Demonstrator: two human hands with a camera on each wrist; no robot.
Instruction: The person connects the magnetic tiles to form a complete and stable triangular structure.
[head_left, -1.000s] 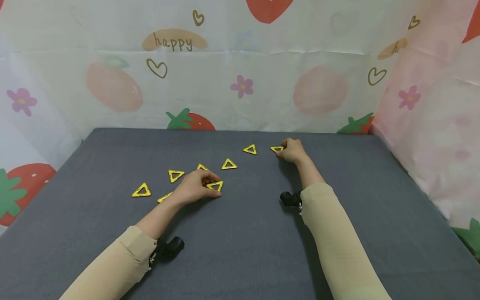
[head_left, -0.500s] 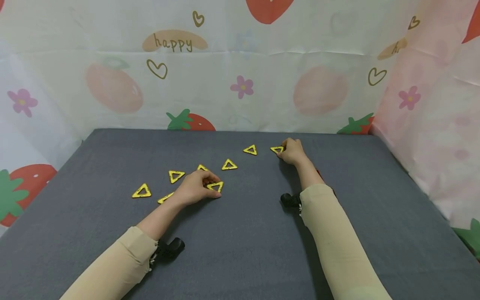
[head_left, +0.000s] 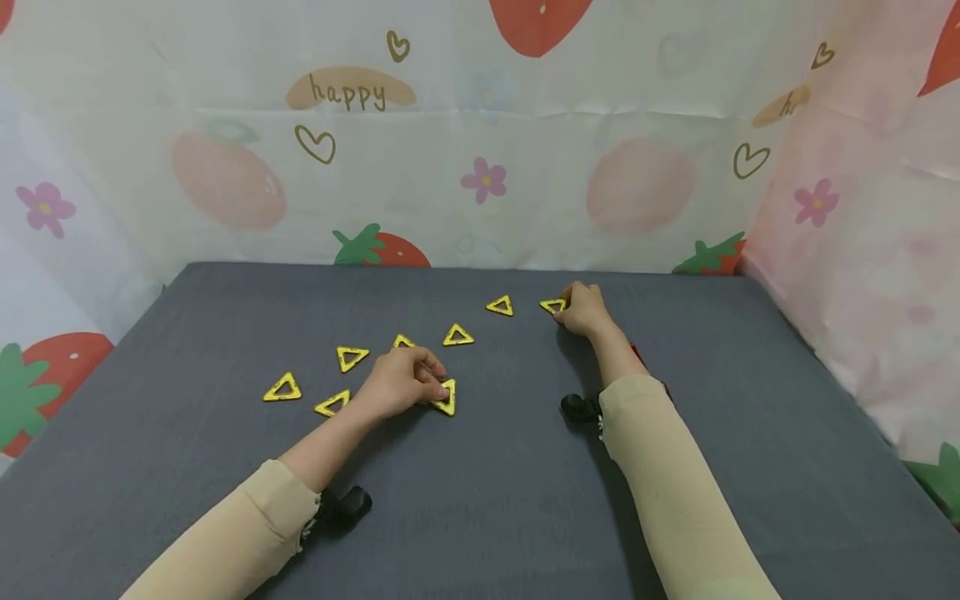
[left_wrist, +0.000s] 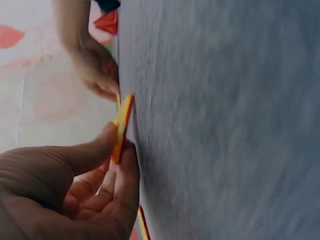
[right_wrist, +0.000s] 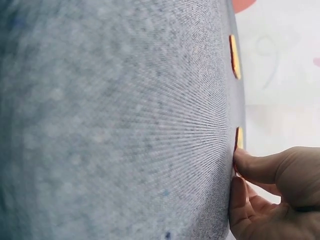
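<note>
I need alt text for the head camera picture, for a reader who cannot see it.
A person's left hand pinches a yellow triangle at a grey table; their right hand grips another triangle near the far edge. Six more triangles lie on the table, with a fruit-patterned cloth behind it.

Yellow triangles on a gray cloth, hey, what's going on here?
A person's left hand pinches one yellow triangle near the middle of the gray cloth. The right hand pinches another triangle near the far edge. Six more triangles lie scattered, a couple partly hidden by the left arm.
</note>
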